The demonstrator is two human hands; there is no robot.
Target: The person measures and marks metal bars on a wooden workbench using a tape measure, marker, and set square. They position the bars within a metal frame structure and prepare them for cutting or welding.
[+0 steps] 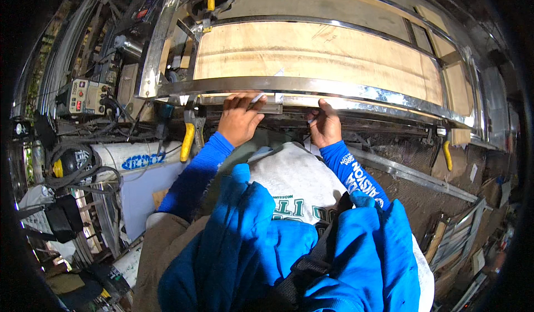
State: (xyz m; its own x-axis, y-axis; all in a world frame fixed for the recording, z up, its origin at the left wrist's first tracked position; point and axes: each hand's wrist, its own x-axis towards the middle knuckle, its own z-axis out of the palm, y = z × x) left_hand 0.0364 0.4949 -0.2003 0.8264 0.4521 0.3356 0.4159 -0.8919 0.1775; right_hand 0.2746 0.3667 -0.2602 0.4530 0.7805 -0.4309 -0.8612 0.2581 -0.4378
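Note:
A long frame of shiny square metal tube (345,89) lies across the bench in front of me. My left hand (240,121) rests at its near tube, fingers stretched forward against the lower edge. A short metal piece (271,109) sits beside those fingertips, just under the tube. To the right, my right hand (325,125) is at the same edge with the thumb up and the fingers curled in. What those fingers hold, if anything, is hidden. Pale plywood (322,50) lies inside the frame. A yellow-handled clamp (188,140) hangs left of my left hand.
Another yellow-handled clamp (447,156) hangs at the frame's right end, near a small wood block (459,136). Left stand a welding machine (88,97), tangled cables (61,164) and a white gas cylinder (130,159). A metal bar (411,174) slants across the lower right.

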